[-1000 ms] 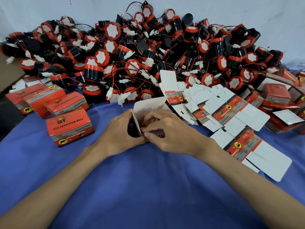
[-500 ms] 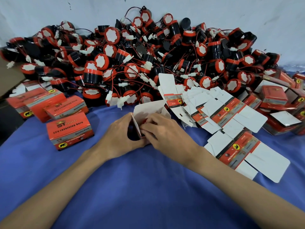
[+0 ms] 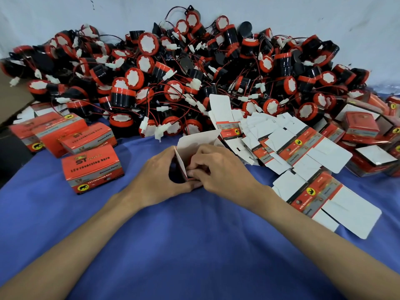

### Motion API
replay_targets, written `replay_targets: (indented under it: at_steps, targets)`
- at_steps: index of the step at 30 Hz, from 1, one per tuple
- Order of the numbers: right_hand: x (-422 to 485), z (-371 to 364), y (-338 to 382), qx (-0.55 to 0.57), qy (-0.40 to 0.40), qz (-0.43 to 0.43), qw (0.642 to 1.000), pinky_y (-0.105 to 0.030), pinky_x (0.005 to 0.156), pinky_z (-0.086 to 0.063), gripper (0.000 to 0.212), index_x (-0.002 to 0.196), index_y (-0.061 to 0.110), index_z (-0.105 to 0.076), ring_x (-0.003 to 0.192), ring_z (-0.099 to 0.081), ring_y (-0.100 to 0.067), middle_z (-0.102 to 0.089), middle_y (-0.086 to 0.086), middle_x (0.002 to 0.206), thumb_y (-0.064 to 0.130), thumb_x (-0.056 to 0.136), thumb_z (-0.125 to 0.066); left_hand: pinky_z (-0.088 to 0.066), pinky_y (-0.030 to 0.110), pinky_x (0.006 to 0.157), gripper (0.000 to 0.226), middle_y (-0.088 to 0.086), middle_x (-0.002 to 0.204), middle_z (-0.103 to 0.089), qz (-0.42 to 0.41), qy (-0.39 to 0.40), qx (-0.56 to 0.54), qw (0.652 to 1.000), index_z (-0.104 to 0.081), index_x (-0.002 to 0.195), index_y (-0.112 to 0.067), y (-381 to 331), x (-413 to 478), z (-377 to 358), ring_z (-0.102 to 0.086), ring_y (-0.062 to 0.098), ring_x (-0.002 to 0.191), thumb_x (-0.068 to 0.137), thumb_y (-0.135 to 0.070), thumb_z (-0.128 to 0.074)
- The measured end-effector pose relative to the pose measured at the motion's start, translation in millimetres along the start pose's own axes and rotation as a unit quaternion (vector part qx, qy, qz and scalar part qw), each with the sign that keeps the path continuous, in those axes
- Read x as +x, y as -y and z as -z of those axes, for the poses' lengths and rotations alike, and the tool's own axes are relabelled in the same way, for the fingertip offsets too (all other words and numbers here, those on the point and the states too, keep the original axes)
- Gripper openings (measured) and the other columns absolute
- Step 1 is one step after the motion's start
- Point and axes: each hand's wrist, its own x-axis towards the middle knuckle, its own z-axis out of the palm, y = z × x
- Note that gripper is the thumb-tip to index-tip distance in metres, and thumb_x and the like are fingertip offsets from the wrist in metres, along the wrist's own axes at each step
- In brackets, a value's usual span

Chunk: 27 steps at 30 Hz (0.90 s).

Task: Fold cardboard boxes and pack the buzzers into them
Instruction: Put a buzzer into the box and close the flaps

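Note:
A half-folded red and white cardboard box (image 3: 195, 141) stands on the blue cloth at the centre, its white flaps raised. My left hand (image 3: 160, 176) grips its left side. My right hand (image 3: 218, 169) curls over its top, fingertips pinching a flap at the front edge. Whatever is inside the box is hidden by my fingers. A big heap of black and red buzzers (image 3: 173, 72) with wires and white plugs lies behind. Flat unfolded boxes (image 3: 300, 148) fan out to the right.
Several closed red boxes (image 3: 93, 167) stand at the left. More boxes, some open (image 3: 365, 131), sit at the far right. A white wall (image 3: 324, 14) backs the heap. Blue cloth (image 3: 194, 245) spreads toward me under my forearms.
My right hand's fingers have shifted slightly down on the box's front flap. The box and my left hand stay in place; the camera has drifted a little.

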Motion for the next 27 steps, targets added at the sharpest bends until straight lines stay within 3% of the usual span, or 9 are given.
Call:
replay_targets:
  at_steps: [6, 8, 10, 13, 15, 17, 19, 22, 27]
  targets:
    - [-6.8, 12.2, 0.8, -0.032, 0.068, 0.048, 0.996, -0.042, 0.077, -0.048, 0.028, 0.083, 0.01, -0.075, 0.095, -0.04, -0.009, -0.051, 0.0, 0.1, 0.027, 0.095, -0.055, -0.052, 0.033, 0.081, 0.072, -0.015, 0.102, -0.063, -0.014, 0.0, 0.022, 1.0, -0.056, 0.113, -0.024, 7.5, 0.1, -0.7, -0.06, 0.005, 0.094, 0.056, -0.065, -0.063]
    - [-7.4, 13.5, 1.7, -0.025, 0.083, 0.043, 0.995, -0.042, 0.074, -0.048, 0.034, 0.079, 0.011, -0.072, 0.093, -0.034, -0.005, -0.047, 0.003, 0.1, 0.03, 0.097, -0.051, -0.052, 0.031, 0.08, 0.065, -0.019, 0.101, -0.063, -0.014, 0.006, 0.014, 1.0, -0.054, 0.113, -0.031, 8.5, 0.1, -0.6, -0.059, 0.001, 0.094, 0.057, -0.062, -0.065]
    - [-8.0, 9.7, 2.2, -0.046, 0.075, 0.052, 0.995, -0.043, 0.071, -0.049, 0.031, 0.083, 0.012, -0.07, 0.095, -0.036, -0.008, -0.045, 0.003, 0.1, 0.029, 0.098, -0.049, -0.049, 0.017, 0.078, 0.062, -0.029, 0.104, -0.06, -0.022, 0.002, 0.003, 1.0, -0.045, 0.115, -0.05, 8.1, 0.9, 0.2, -0.057, -0.006, 0.096, 0.058, -0.06, -0.067]
    - [-8.8, 2.9, 0.0, -0.053, -0.038, 0.087, 0.994, -0.044, 0.067, -0.051, 0.021, 0.105, 0.007, -0.067, 0.094, -0.052, -0.022, -0.054, -0.006, 0.101, 0.015, 0.095, -0.051, -0.046, 0.007, 0.079, 0.091, -0.038, 0.111, -0.054, -0.031, -0.026, -0.058, 0.997, -0.021, 0.133, -0.06, 7.0, 1.6, 1.5, -0.058, -0.01, 0.1, 0.059, -0.057, -0.073]
    - [-6.1, 1.4, -7.5, -0.02, -0.186, 0.113, 0.976, -0.041, 0.065, -0.05, 0.02, 0.101, -0.003, -0.065, 0.084, -0.056, -0.029, -0.057, -0.015, 0.096, 0.004, 0.089, -0.05, -0.048, 0.009, 0.081, 0.1, -0.043, 0.122, -0.044, -0.047, -0.054, -0.08, 0.994, -0.014, 0.14, -0.052, 7.6, 0.7, 0.0, -0.057, -0.01, 0.104, 0.062, -0.056, -0.076]
    - [-1.9, 0.4, -18.7, -0.005, -0.293, 0.117, 0.949, -0.038, 0.07, -0.049, 0.018, 0.093, -0.005, -0.065, 0.086, -0.056, -0.029, -0.056, -0.018, 0.095, 0.0, 0.085, -0.05, -0.049, 0.01, 0.078, 0.089, -0.053, 0.125, -0.026, -0.085, -0.087, -0.055, 0.991, -0.021, 0.135, -0.035, 9.3, -2.0, -2.9, -0.049, -0.02, 0.107, 0.068, -0.047, -0.078]
    - [1.7, -2.8, -29.5, 0.032, -0.323, 0.072, 0.943, -0.035, 0.074, -0.049, 0.018, 0.093, -0.004, -0.066, 0.087, -0.056, -0.027, -0.056, -0.016, 0.095, -0.002, 0.084, -0.051, -0.045, 0.016, 0.081, 0.075, -0.054, 0.121, -0.027, -0.09, -0.068, -0.024, 0.993, -0.025, 0.129, -0.032, 11.5, -2.0, -3.1, -0.045, -0.024, 0.107, 0.073, -0.042, -0.074]
    - [1.1, -8.0, -38.5, 0.11, -0.32, 0.021, 0.941, -0.024, 0.077, -0.049, 0.021, 0.093, -0.003, -0.068, 0.09, -0.059, -0.019, -0.062, -0.01, 0.096, -0.009, 0.085, -0.051, -0.035, 0.005, 0.087, 0.059, -0.042, 0.128, -0.031, -0.102, -0.019, 0.02, 0.994, -0.03, 0.132, -0.05, 10.9, 0.2, 1.6, -0.034, -0.023, 0.117, 0.081, -0.055, -0.059]
    - [-0.2, -4.1, -49.2, 0.156, -0.321, 0.034, 0.934, -0.03, 0.07, -0.055, 0.022, 0.093, -0.003, -0.069, 0.091, -0.063, -0.018, -0.067, -0.008, 0.095, -0.013, 0.086, -0.051, -0.022, -0.004, 0.097, 0.072, -0.029, 0.142, -0.028, -0.071, -0.002, -0.017, 0.997, -0.019, 0.142, -0.051, 8.5, 0.9, 3.2, -0.022, -0.024, 0.127, 0.084, -0.044, -0.061]
